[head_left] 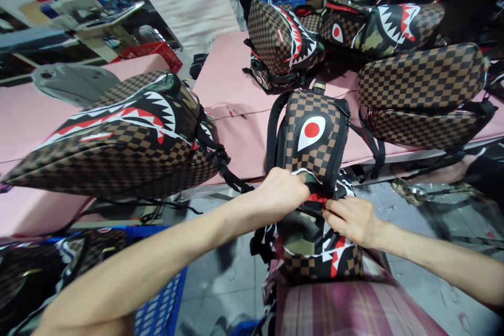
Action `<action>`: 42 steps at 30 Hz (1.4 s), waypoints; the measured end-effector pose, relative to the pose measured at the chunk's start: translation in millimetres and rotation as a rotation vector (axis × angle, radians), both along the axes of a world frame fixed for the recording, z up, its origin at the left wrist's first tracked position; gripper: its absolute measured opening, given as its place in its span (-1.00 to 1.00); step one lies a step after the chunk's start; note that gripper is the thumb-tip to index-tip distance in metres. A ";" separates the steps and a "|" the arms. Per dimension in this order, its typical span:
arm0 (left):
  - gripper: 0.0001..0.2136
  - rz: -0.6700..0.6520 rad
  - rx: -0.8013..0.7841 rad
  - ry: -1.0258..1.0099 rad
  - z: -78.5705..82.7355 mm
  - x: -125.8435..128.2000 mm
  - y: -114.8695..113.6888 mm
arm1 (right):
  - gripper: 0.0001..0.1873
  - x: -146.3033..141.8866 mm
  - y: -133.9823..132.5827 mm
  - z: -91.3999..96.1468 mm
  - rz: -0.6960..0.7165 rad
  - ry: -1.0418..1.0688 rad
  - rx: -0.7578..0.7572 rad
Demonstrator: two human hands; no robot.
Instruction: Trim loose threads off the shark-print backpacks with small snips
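A brown-and-black checkered backpack (314,139) with a red-and-white eye print leans between the pink table and my lap, its camouflage and shark-tooth part toward me. Its pocket gapes a little, and red lining (316,198) shows inside. My left hand (285,192) is closed in a fist on the upper edge of that opening. On the lower right edge, beside the red lining, the fingers of my right hand (352,219) are pinched together. What exactly lies under the fingertips of either hand is hidden.
On the pink table (244,142), a large shark-print backpack (129,136) lies at left and several more, including a checkered one (423,76), at right. Small metal tools (236,111) lie mid-table. A blue crate (159,294) holding bags stands low at left.
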State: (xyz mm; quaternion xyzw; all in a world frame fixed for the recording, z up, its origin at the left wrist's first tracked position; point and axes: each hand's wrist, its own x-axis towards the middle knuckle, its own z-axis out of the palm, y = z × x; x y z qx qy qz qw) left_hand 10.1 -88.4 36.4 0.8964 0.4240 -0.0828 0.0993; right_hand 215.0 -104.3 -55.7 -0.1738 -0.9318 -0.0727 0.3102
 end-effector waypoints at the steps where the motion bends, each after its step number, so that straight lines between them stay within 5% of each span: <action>1: -0.80 -0.036 -0.038 0.107 6.6 8.7 6.3 | -0.84 -0.4 0.3 1.0 0.005 0.002 0.009; 6: -0.83 -0.108 -0.200 0.323 14.9 34.0 22.3 | -0.83 -0.4 2.0 6.7 0.010 0.022 0.048; 15: -0.78 0.070 -0.019 0.194 -6.0 8.4 -8.5 | -0.81 0.3 5.2 11.0 -0.058 0.051 -0.028; 18: -0.77 0.164 -0.007 0.210 -11.8 6.1 -19.5 | -0.80 3.9 14.6 30.9 -0.027 -0.081 -0.186; 22: -0.80 0.255 0.021 0.218 -22.1 3.1 -29.7 | -0.51 9.8 34.0 64.0 -0.046 -0.229 -0.503; 26: -0.79 0.335 0.067 0.225 -31.0 2.3 -36.9 | -0.76 6.2 47.3 82.2 -0.041 -0.307 -0.625; 33: -0.78 0.357 0.083 0.187 -34.8 3.4 -39.1 | -0.77 -8.1 49.3 97.5 -0.283 -0.466 -0.493; 42: -0.75 0.339 0.098 0.151 -35.3 -0.3 -37.8 | -0.74 -38.9 31.9 102.5 -0.407 -0.622 -0.525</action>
